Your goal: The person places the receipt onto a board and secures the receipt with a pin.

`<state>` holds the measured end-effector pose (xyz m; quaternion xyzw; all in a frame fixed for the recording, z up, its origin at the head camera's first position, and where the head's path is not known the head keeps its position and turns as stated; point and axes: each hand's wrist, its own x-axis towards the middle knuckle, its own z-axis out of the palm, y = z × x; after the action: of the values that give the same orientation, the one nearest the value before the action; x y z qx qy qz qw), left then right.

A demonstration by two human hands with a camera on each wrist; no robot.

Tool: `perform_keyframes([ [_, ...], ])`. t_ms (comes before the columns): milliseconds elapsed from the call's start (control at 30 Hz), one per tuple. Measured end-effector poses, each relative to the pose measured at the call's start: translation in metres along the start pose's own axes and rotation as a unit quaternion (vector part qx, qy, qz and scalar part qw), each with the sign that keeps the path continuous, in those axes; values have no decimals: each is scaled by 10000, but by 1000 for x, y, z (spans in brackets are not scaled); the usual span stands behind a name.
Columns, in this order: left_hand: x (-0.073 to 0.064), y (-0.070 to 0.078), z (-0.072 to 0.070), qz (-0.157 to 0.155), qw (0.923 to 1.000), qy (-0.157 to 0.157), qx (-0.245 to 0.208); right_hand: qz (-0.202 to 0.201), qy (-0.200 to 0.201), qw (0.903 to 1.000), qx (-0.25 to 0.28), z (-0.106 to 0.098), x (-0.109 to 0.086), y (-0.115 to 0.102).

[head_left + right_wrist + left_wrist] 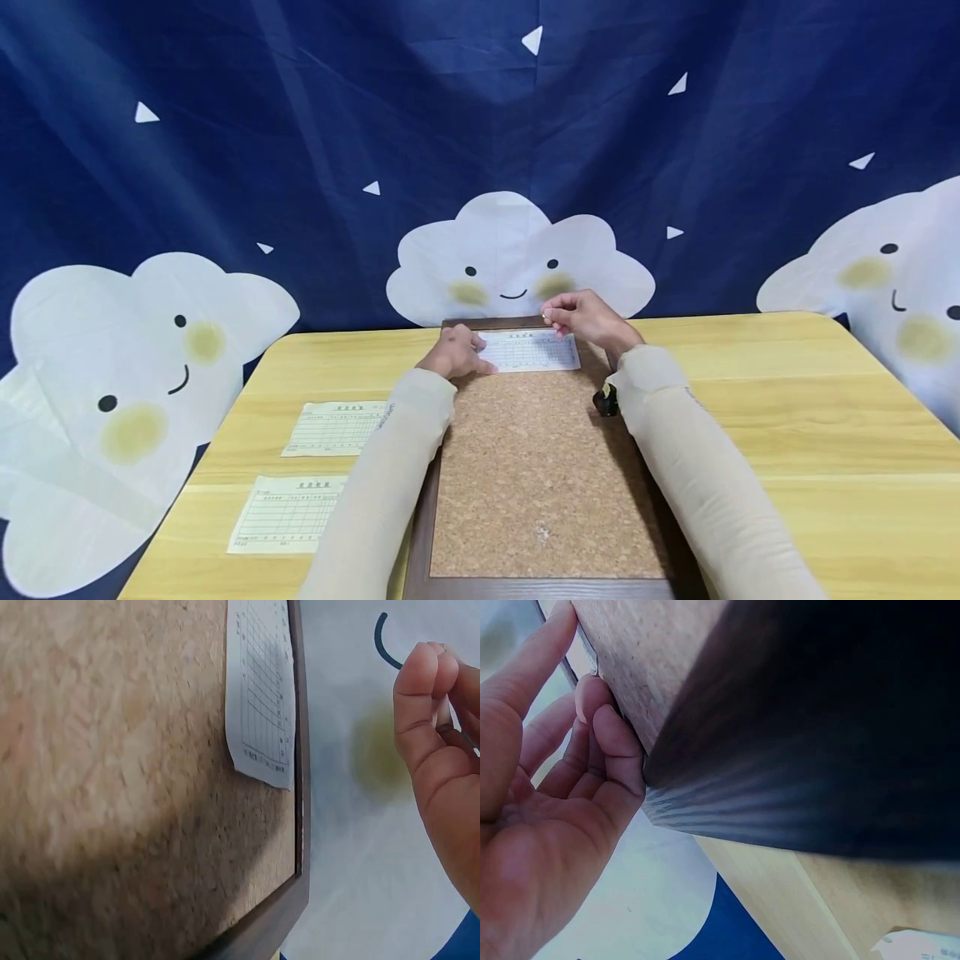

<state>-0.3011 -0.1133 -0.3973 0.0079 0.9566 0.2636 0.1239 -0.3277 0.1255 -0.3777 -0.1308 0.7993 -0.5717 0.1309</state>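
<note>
A white printed slip (525, 352) lies across the top of a cork board (547, 475) with a dark wooden frame. My left hand (456, 352) rests at the slip's left end, thumb stretched over its lower corner and fingertips near the upper one. In the left wrist view, several fingers (615, 735) curl beside the board. Above the slip's right end, my right hand (585, 319) pinches a small pale object (545, 316) near the top frame. The fingertips hide most of it, and I cannot tell its kind. The right wrist view shows the slip's right end (262, 697) slightly lifted.
Two pale green printed slips (337, 428) (288, 514) lie left of the board on the wooden table (810, 400). Behind the table hangs a dark blue curtain (337, 100) with white clouds. A small black device (606, 400) sits by the right wrist.
</note>
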Motion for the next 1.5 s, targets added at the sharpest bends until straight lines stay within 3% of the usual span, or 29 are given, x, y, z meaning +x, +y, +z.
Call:
perform_keyframes([
  [633,1,0,0,-132,9999,-49,-31,360,120,9990,-256,9,3,-4],
  [1500,3,1,-2,-123,9998,-127,-1,830,550,9950,101,22,19,-11],
])
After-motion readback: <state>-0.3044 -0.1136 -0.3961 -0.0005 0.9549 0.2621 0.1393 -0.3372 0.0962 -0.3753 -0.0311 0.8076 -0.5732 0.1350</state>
